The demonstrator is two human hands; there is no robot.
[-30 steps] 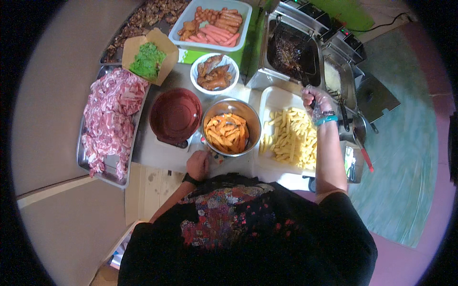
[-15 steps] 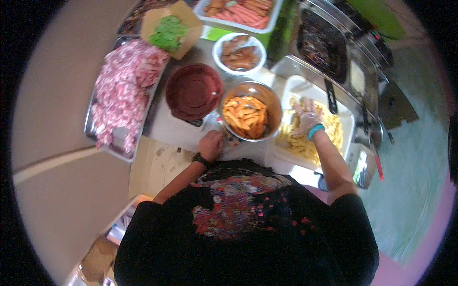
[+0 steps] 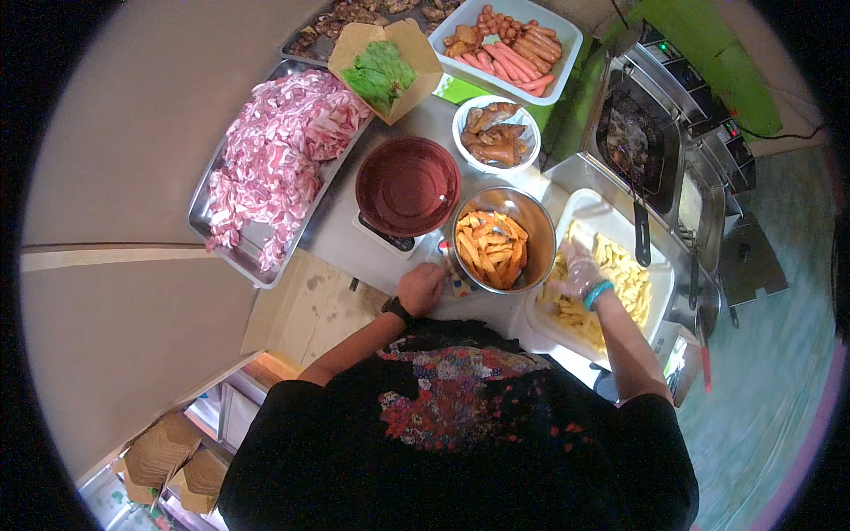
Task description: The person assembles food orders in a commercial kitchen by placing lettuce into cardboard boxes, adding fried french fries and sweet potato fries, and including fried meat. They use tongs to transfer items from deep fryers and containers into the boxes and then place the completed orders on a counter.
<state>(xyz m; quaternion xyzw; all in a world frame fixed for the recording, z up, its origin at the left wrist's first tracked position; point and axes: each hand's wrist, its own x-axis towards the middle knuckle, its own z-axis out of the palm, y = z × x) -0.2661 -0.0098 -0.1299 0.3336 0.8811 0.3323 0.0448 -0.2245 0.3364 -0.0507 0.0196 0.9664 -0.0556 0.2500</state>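
While both hands work at the counter, the items rank by size as follows:

- Steel tray of raw sliced meat (image 3: 266,177): the largest item, at far left. Its long axis runs diagonally, from lower left near the counter edge toward upper right.
- Deep fryer (image 3: 642,142): steel, at upper right, with a dark basket in its well. A black handle (image 3: 640,232) points down toward the person.
- White tray of pale fries (image 3: 611,283): at right, just beside the steel bowl. Its long axis runs roughly from the person toward the fryer. The fries lie in a loose heap with no common direction.
- White tray of sausages (image 3: 509,40): at the top. The sausages lie side by side, slanting from upper right to lower left.
- Steel bowl of orange fries (image 3: 500,243): centre, between the two hands. The sticks point every way.
- Dark red bowl (image 3: 407,186): left of the steel bowl, close beside it.
- Cardboard box of green leaves (image 3: 385,71): lid open, at the top.
- Small white bowl of browned pieces (image 3: 496,133): above the steel bowl.
- Right hand (image 3: 575,276): in a clear glove, fingers curled down into the pale fries; whether it grips any cannot be told.
- Left hand (image 3: 423,288): bare, loosely closed at the steel bowl's near rim; what it pinches, if anything, is not clear.
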